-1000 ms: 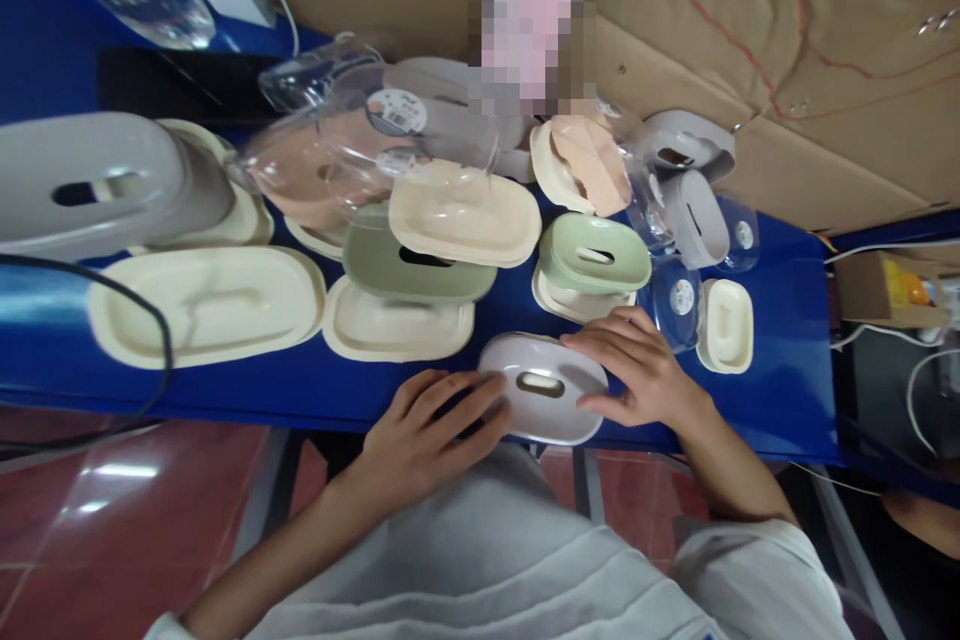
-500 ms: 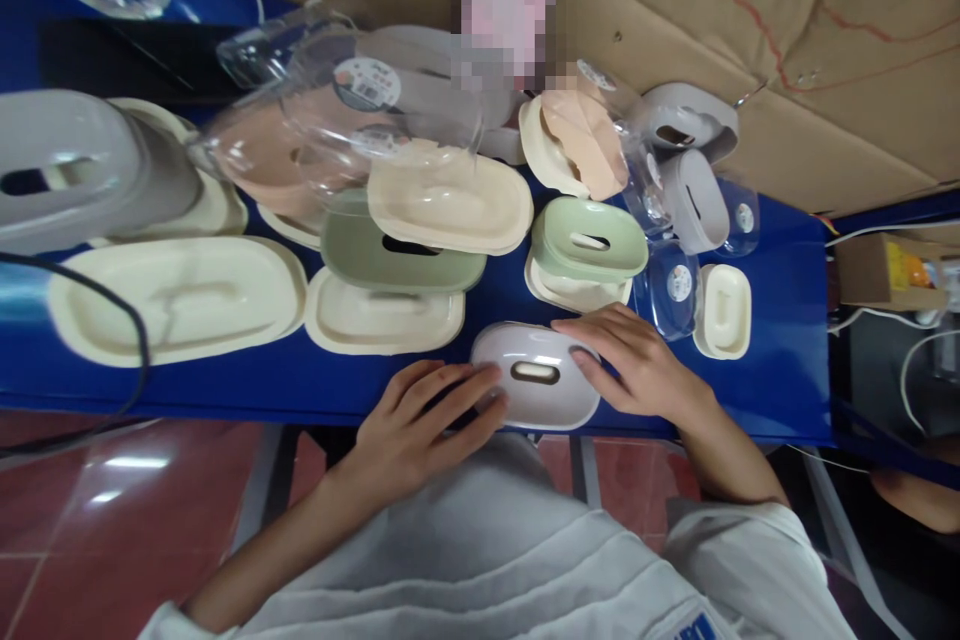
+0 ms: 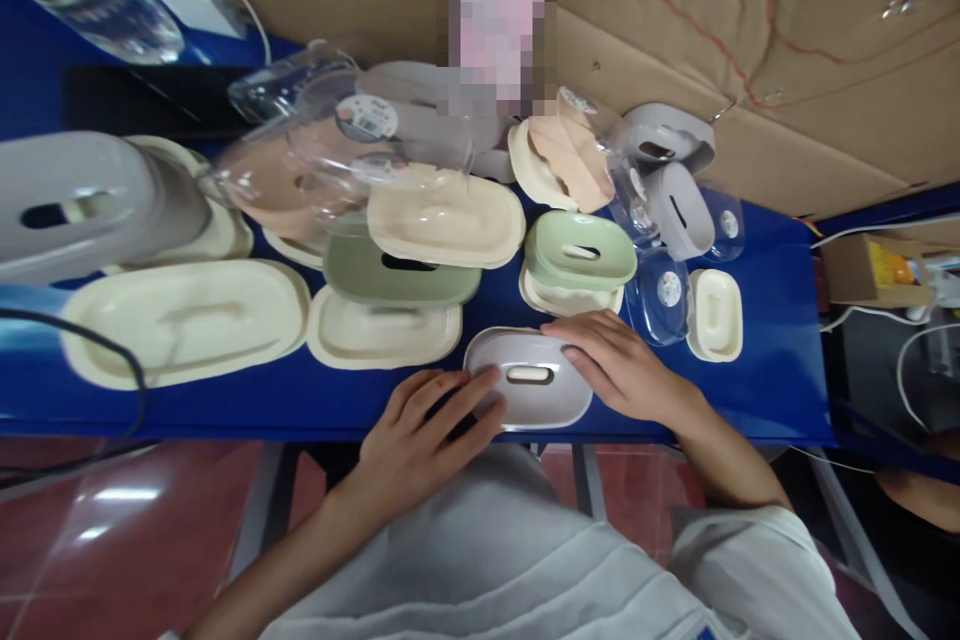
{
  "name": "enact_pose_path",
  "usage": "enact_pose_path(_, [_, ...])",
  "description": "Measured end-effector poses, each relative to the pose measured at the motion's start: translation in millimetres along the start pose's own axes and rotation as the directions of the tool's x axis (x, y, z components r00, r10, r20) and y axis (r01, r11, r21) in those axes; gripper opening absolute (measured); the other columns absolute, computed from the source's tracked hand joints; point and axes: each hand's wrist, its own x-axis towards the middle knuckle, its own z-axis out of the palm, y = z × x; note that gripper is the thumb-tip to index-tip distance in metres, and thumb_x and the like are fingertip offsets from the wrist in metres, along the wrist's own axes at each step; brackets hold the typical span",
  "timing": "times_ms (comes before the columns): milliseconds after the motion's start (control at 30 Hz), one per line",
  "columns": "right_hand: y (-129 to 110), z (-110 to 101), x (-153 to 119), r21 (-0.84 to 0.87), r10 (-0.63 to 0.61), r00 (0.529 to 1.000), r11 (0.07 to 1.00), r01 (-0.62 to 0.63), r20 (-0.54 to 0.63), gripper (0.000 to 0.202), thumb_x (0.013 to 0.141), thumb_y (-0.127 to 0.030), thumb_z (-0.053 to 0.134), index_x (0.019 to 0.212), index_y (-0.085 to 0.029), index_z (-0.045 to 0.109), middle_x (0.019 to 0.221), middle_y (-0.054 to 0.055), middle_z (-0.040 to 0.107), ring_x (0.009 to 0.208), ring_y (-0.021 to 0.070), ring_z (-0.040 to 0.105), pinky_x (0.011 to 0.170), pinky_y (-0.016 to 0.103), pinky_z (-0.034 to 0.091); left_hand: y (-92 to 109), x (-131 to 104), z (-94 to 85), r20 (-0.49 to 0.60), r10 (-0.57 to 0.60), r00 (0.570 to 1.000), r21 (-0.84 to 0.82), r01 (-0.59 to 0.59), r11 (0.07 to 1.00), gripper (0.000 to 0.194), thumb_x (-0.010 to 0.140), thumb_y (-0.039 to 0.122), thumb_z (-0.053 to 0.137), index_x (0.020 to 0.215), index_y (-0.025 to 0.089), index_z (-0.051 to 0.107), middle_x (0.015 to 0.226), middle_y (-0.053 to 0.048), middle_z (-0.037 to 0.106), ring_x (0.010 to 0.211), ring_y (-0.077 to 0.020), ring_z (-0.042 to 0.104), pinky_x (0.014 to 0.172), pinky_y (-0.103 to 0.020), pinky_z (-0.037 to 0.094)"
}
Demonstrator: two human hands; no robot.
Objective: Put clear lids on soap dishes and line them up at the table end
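Note:
A small grey oval lid (image 3: 525,378) with a slot in its middle lies at the near edge of the blue table (image 3: 765,360). My left hand (image 3: 420,435) rests flat at the lid's left end, fingertips touching its rim. My right hand (image 3: 619,365) lies on the lid's right end with fingers spread over it. Neither hand lifts the lid. Just behind it sit a green lid (image 3: 579,250) on a cream base and a clear cover (image 3: 660,295).
Many oval lids and bases crowd the table: cream ones (image 3: 180,320), a larger green one (image 3: 397,272), a big grey box (image 3: 82,200) at left, clear covers (image 3: 352,135), small grey lids (image 3: 675,205). A person sits opposite by cardboard (image 3: 750,20). A cable (image 3: 112,360) crosses the left.
The view has shifted slightly. Both hands stay on the grey lid; my right hand's fingers have slid a little further over its right end.

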Motion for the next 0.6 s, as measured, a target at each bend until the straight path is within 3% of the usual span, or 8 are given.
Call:
enact_pose_path(333, [-4, 1, 1, 0.037, 0.032, 0.999, 0.999, -0.032, -0.009, 0.032, 0.114, -0.02, 0.044, 0.145, -0.021, 0.053, 0.132, 0.012, 0.075, 0.118, 0.0241, 0.071, 0.1, 0.043, 0.055, -1, 9, -5.1, -0.023, 0.041, 0.999, 0.009, -0.041, 0.999, 0.017, 0.1, 0.02, 0.074, 0.116, 0.024, 0.072, 0.124, -0.009, 0.081, 0.108, -0.0278, 0.067, 0.1, -0.044, 0.051])
enact_pose_path(600, [-5, 5, 1, 0.05, 0.054, 0.998, 0.997, -0.052, -0.042, 0.025, 0.114, -0.021, 0.041, 0.135, -0.02, 0.055, 0.121, 0.012, 0.075, 0.11, 0.0246, 0.071, 0.098, 0.044, 0.054, 0, 8, -4.1, 0.007, 0.044, 0.999, -0.056, -0.043, 0.997, 0.02, 0.1, 0.017, 0.073, 0.119, 0.023, 0.071, 0.126, -0.011, 0.079, 0.109, -0.0283, 0.064, 0.099, -0.045, 0.052])
